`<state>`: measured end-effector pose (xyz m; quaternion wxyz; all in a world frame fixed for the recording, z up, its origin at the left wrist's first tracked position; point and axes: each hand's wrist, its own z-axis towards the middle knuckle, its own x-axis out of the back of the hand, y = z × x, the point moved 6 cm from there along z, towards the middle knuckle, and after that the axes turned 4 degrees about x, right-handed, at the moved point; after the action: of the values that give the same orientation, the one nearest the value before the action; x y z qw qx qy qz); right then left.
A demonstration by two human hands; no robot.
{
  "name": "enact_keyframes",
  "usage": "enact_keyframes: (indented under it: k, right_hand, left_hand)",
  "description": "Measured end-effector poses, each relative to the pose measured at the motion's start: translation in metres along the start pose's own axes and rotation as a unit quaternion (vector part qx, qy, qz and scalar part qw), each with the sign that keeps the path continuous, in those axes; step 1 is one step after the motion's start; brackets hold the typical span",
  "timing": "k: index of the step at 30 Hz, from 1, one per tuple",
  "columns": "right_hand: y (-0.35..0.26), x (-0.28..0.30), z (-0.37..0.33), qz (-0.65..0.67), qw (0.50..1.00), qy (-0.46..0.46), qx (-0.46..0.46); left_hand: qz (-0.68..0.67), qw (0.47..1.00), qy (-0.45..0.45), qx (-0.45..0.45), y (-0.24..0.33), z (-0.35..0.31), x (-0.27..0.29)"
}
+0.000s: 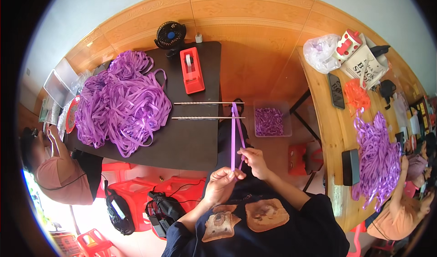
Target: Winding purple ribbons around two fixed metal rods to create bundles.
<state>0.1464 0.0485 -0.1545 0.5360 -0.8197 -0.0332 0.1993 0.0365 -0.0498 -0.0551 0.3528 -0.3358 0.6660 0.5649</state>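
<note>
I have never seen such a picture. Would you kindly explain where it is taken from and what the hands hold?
There is no machine: these are a person's bare hands, seen from a wide camera on the head, looking down, so straight edges bend. The left hand and right hand each pinch a narrow purple ribbon strip, which reaches two thin silvery rods jutting past the edge of a flat black table. On it are a large tangled purple ribbon heap, a red tape dispenser and a small black fan.
</note>
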Motion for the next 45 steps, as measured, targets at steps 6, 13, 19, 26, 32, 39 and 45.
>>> enact_keyframes:
  k: [6, 13, 19, 26, 32, 39, 45]
  right_hand:
    - [0.003, -0.001, 0.004, 0.010, 0.999, 0.001, -0.032]
    - [0.010, -0.012, -0.012, -0.027, 0.997, -0.063, -0.018]
    - [-0.001, -0.028, -0.028, -0.057, 0.993, -0.100, 0.019]
    - [0.026, -0.022, -0.037, -0.119, 0.968, -0.214, -0.063]
    - [0.046, -0.026, -0.054, -0.096, 0.959, -0.267, -0.022]
    - [0.050, -0.029, -0.058, -0.027, 0.958, -0.262, -0.111]
    - [0.033, -0.025, -0.053, -0.001, 0.961, -0.249, -0.123]
  left_hand:
    - [0.121, 0.984, -0.018, -0.126, 0.042, -0.001, -0.022]
    - [0.138, 0.982, 0.007, -0.128, 0.053, 0.001, -0.037]
    - [0.351, 0.915, -0.031, -0.197, 0.041, 0.013, -0.026]
    - [0.595, 0.775, -0.020, -0.212, 0.023, 0.015, -0.027]
    - [0.475, 0.873, 0.101, 0.042, -0.003, 0.002, 0.039]
    - [0.303, 0.941, 0.077, 0.126, -0.010, -0.005, 0.046]
    - [0.316, 0.929, 0.091, 0.168, -0.012, -0.014, 0.061]
